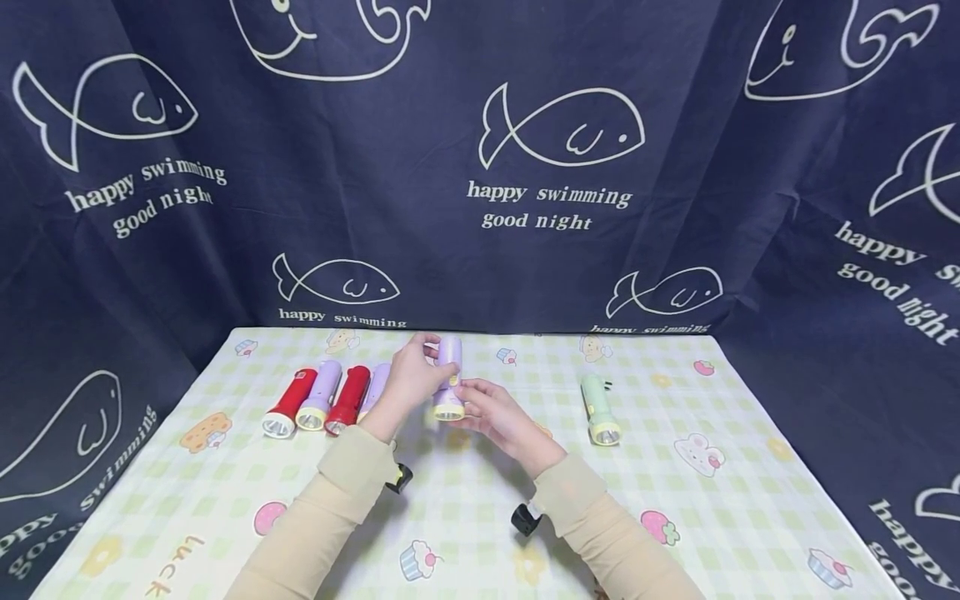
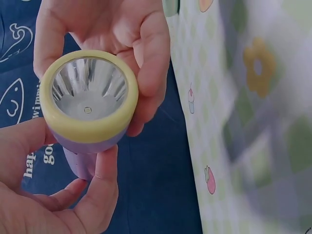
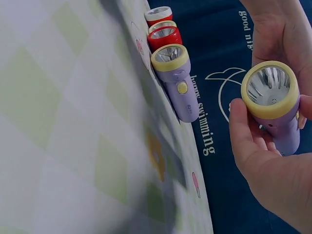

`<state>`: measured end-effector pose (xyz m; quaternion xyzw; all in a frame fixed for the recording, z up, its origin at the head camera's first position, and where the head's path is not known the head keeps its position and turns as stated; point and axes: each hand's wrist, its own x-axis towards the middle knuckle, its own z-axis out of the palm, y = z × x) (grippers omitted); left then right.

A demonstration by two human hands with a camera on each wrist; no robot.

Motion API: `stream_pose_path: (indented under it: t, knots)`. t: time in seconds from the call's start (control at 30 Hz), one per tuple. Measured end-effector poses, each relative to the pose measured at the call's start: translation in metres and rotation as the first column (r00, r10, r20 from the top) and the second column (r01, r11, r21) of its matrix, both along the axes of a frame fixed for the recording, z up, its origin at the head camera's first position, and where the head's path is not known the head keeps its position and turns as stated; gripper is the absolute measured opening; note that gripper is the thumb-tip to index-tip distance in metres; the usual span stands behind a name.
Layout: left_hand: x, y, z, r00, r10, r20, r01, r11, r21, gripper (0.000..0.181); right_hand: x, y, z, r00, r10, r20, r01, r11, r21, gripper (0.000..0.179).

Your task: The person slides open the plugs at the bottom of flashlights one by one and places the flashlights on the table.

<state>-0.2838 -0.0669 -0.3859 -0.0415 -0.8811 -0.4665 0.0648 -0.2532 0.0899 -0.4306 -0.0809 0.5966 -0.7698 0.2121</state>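
Both hands hold a purple flashlight point(image 1: 450, 350) with a yellow rim above the middle of the table, its lens end facing me and tilted down. My left hand point(image 1: 412, 375) grips its body, thumb across the front near the yellow switch. Around the head end, my right hand point(image 1: 504, 417) pinches it between thumb and fingers. In the left wrist view the reflector point(image 2: 90, 87) shows unlit inside the yellow ring. The right wrist view shows right-hand fingertips point(image 3: 239, 114) against the flashlight's side. Parts of the body are hidden behind the fingers.
Left of my hands lie a red flashlight point(image 1: 295, 396) with a white rim, a purple one point(image 1: 322, 387), another red one point(image 1: 352, 396) and another purple one point(image 3: 183, 100), side by side. A green flashlight point(image 1: 596, 400) lies on the right. A dark blue curtain point(image 1: 555, 267) hangs behind the checked tablecloth point(image 1: 480, 533).
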Motion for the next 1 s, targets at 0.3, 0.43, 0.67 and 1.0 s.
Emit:
stream_pose_path:
  t: [0.3, 0.43, 0.67, 1.0]
  knots:
    - [0.001, 0.002, -0.004, 0.999, -0.036, 0.008, 0.036, 0.998, 0.052, 0.053, 0.002, 0.002, 0.001, 0.998, -0.05, -0.028, 0.05, 0.999, 0.002, 0.042]
    - [0.002, 0.003, -0.003, 0.999, -0.05, -0.012, 0.051, 0.996, 0.078, 0.055, 0.003, 0.0, 0.002, 0.991, -0.121, -0.054, 0.124, 0.991, 0.057, 0.039]
    - [0.007, 0.008, -0.001, 0.996, -0.035, -0.088, 0.041, 0.997, 0.063, 0.059, 0.009, -0.006, 0.006, 0.947, -0.236, -0.218, 0.284, 0.933, 0.223, 0.036]
    - [0.016, 0.018, 0.009, 0.971, 0.091, -0.221, -0.082, 0.995, 0.05, 0.041, 0.033, -0.012, 0.034, 0.854, -0.224, -0.47, 0.416, 0.837, 0.357, 0.036]
